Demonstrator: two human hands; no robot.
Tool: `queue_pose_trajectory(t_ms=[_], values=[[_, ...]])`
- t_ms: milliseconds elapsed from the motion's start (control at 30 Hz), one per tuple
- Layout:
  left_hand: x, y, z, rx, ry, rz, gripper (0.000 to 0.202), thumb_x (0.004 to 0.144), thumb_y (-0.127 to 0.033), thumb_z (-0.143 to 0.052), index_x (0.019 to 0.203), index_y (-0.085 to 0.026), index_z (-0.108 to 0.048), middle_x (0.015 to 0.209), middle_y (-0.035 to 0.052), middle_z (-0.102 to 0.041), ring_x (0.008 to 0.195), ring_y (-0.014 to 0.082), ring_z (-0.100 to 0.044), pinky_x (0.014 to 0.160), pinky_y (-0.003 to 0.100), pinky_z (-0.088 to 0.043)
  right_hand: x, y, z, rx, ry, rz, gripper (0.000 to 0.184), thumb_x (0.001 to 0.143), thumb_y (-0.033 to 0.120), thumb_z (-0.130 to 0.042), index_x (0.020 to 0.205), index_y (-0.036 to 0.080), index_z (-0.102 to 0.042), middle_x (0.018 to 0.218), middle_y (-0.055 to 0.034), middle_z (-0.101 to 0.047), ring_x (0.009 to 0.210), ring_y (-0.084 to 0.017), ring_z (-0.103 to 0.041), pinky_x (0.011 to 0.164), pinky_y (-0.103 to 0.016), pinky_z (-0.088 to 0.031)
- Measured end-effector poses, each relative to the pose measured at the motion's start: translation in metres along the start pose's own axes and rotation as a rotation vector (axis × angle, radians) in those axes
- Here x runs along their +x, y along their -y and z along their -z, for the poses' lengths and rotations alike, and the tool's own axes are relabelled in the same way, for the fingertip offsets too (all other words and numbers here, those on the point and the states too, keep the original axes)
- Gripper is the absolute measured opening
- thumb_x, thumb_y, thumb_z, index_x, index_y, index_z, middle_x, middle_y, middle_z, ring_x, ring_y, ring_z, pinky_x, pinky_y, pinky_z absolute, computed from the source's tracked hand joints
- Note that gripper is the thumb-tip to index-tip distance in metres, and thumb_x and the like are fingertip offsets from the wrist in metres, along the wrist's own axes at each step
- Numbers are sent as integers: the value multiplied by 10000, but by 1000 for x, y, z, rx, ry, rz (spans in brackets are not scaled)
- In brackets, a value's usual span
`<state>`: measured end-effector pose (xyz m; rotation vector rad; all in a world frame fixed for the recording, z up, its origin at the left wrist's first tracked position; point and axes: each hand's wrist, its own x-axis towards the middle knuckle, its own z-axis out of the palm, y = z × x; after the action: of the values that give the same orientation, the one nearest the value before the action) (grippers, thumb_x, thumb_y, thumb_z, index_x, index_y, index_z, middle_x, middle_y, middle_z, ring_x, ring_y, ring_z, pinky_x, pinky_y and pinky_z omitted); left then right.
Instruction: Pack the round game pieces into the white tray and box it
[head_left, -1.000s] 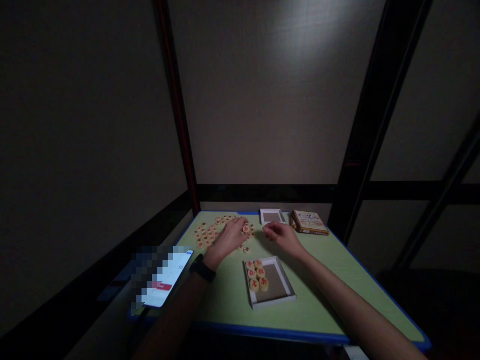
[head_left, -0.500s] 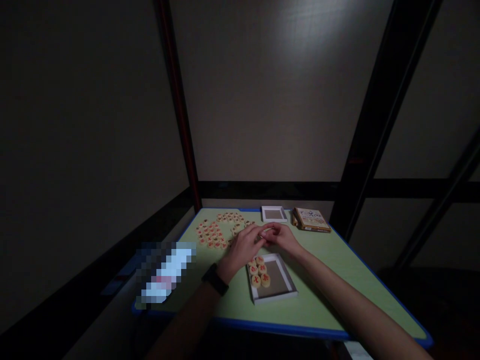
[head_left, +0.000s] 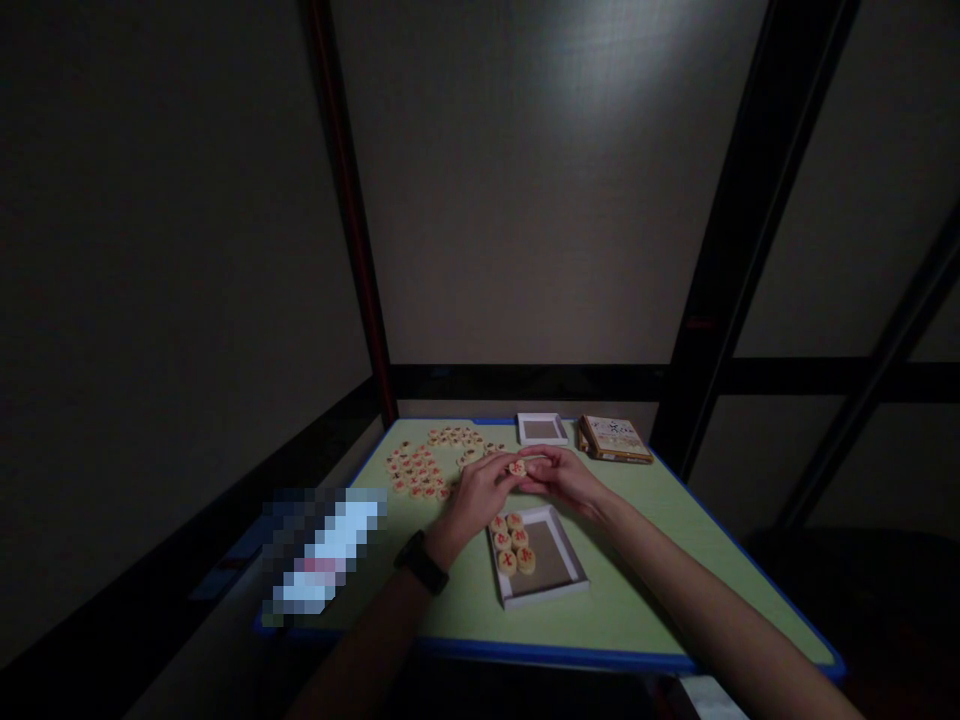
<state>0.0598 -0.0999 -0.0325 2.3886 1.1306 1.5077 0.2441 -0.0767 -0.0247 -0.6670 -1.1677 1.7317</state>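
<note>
A round Chinese chess piece with a red character is pinched between my two hands, above the table's middle. My left hand, with a black watch on its wrist, grips the piece from the left. From the other side, the fingers of my right hand close on it too. Below them is a shallow white box tray, where several red-marked pieces sit in two columns along its left side. Many loose pieces, red- and dark-marked, lie to the left of my hands; some are partly hidden by my left hand.
At the back stands a second white tray. Right of it lies a printed game box. The green table has a blue edge and meets walls behind and at left. A blurred-out bright object is at the left edge.
The chess piece between my hands has come into view as its red face turned toward me. My hands have shifted only slightly. The pieces in the tray look the same.
</note>
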Motion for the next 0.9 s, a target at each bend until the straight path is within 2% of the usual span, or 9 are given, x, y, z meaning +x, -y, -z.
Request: queue_pose_trajectory(t_ms=[167, 367, 667, 900], values=[[-1, 1, -1, 13, -40, 24, 266, 841, -90, -655, 1065, -218, -721, 1079, 43, -745, 949, 179, -706, 868, 308, -598, 3, -3, 5, -28, -36, 22, 299, 702, 65, -807, 976, 146, -719, 795, -64, -767, 758, -205, -757, 743, -312, -645], [-1, 6, 0, 79, -65, 63, 248, 829, -94, -657, 1041, -212, -709, 1053, 48, -725, 917, 178, -692, 872, 322, -583, 6, -5, 8, -69, -77, 103, 313, 686, 128, -840, 976, 159, -726, 892, -82, -771, 793, -214, -754, 765, -343, -637], [0, 0, 1, 104, 41, 176, 269, 797, -112, -713, 1041, -224, -712, 997, 27, -742, 895, 177, -679, 843, 296, -546, 7, -7, 4, -303, -90, 191, 450, 566, 417, -916, 883, 149, -744, 841, -85, -768, 727, -187, -701, 685, -316, -577], [-1, 1, -1, 81, 84, 135, 219, 803, -129, -721, 994, -236, -730, 925, -1, -751, 816, 150, -673, 777, 257, -531, 3, -2, -4, -388, -91, 177, 464, 538, 478, -907, 819, 146, -745, 773, -60, -751, 654, -159, -657, 656, -312, -546]])
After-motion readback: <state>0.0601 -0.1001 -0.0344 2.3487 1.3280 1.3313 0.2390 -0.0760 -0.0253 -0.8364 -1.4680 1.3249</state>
